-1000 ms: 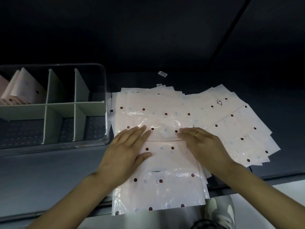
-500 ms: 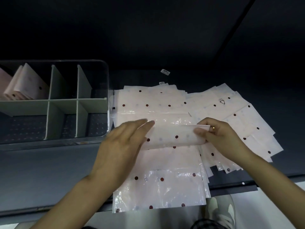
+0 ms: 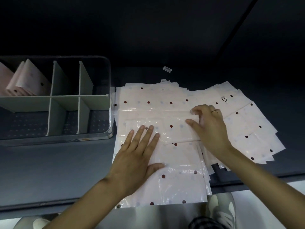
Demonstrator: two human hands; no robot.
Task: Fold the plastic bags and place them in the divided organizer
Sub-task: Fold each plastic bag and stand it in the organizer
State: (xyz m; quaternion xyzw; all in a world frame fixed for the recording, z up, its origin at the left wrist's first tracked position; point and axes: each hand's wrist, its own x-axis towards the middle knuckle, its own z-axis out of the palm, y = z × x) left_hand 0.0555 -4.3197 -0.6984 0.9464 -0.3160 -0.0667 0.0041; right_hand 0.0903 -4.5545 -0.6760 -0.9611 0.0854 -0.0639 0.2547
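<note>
The left hand (image 3: 137, 160) lies flat, fingers straight and spread, pressing down on the top plastic bag (image 3: 171, 129) of the pile. Its fingertips rest on the left part of a folded-over band of that bag, and its thumb lies on the lower, unfolded part. The right hand (image 3: 209, 126) has curled fingers that pinch the upper right edge of the same folded band, while its thumb lies along the film below. A ring (image 3: 214, 111) sits on one finger of this hand.

The bag is pale pink film with dark red and faint blue dots, and it is creased crosswise between the two hands. It lies on a loose stack of like bags (image 3: 247, 129) fanned out to the right on the dark worktop (image 3: 49, 171). One bag at the upper right bears a small printed triangle mark (image 3: 224, 100); any writing in it is too small to read. Two small white stickers (image 3: 167, 69) lie on the worktop beyond the stack, with print too fine to read.

To the left, just beside the stack, stands the divided organizer (image 3: 109, 80), a clear bin with pale partitions. Folded bags (image 3: 28, 81) stand upright in its far left compartment. At the bottom edge, shoes (image 3: 221, 210) show below the worktop.
</note>
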